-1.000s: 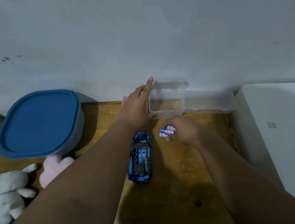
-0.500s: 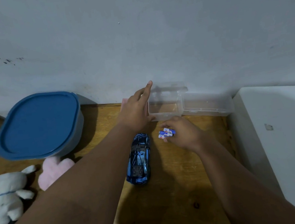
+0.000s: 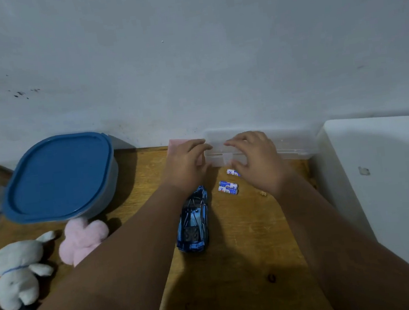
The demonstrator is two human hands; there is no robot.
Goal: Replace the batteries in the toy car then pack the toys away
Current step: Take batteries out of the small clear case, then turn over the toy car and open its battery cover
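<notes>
A blue toy car lies on the wooden table, nose toward the wall. Three small blue-and-white batteries lie loose just right of it; one is partly under my right hand. A clear plastic box stands against the wall with its lid down. My left hand grips the box's left end. My right hand presses on its lid and front edge. A white plush rabbit and a pink plush toy lie at the left.
A grey tub with a blue lid stands at the back left. A white appliance borders the table on the right. A pink object shows behind my left hand by the wall.
My right hand has let go of the batteries, which now lie on the table, and moved up onto the clear box. The box's raised lid has come down.
</notes>
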